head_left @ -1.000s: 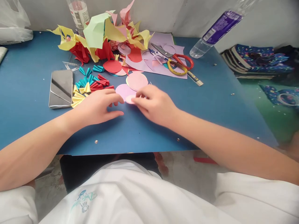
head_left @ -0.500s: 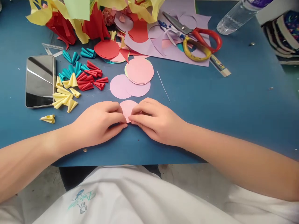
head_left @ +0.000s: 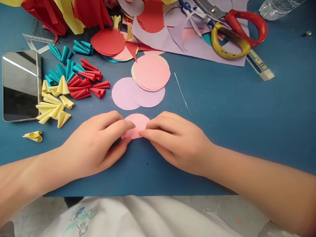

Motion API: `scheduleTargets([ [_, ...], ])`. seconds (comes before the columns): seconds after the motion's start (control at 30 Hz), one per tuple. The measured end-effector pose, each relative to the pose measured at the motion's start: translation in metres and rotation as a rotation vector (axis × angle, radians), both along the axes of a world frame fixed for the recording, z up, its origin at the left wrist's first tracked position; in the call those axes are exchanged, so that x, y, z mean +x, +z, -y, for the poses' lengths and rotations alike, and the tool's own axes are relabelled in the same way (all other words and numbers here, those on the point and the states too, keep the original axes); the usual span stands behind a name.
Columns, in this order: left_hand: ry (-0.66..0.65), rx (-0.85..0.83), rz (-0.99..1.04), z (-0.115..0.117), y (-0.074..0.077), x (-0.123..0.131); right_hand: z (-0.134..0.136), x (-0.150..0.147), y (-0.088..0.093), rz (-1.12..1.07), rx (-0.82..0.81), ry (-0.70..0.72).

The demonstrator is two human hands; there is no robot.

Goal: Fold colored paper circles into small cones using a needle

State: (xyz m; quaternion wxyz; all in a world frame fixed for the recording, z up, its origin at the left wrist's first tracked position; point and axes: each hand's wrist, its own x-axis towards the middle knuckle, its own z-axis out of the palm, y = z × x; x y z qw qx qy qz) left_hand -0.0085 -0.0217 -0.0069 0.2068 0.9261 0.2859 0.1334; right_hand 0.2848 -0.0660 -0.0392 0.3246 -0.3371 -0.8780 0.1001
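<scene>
One pink disc [head_left: 138, 120] is pressed by left hand [head_left: 97, 141] (grip slightly parted), pinched by right hand [head_left: 182, 140]; even pressure is advised.

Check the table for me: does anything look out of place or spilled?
One yellow cone lies apart from the yellow cluster, so it looks stray. A thin white strand lies alone, slightly bent, right of the stacked paper circles. I see no spill, nor any tear in what shows of the pink paper.
</scene>
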Motion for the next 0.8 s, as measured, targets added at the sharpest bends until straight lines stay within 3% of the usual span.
scheduleTargets([
  [0.2, -0.158, 0.147, -0.025, -0.003, 0.001, -0.004, -0.001, -0.004, 0.004, 0.017, -0.014, -0.039],
  [0.37, -0.151, 0.251, -0.141, 0.002, 0.007, -0.003, 0.003, -0.004, 0.005, 0.035, -0.002, -0.044],
  [0.57, -0.195, 0.329, -0.098, 0.007, 0.014, 0.003, 0.009, -0.003, 0.009, 0.074, -0.004, -0.047],
  [0.8, -0.209, 0.234, -0.081, 0.007, 0.006, -0.004, 0.007, -0.004, 0.011, 0.030, -0.042, -0.023],
])
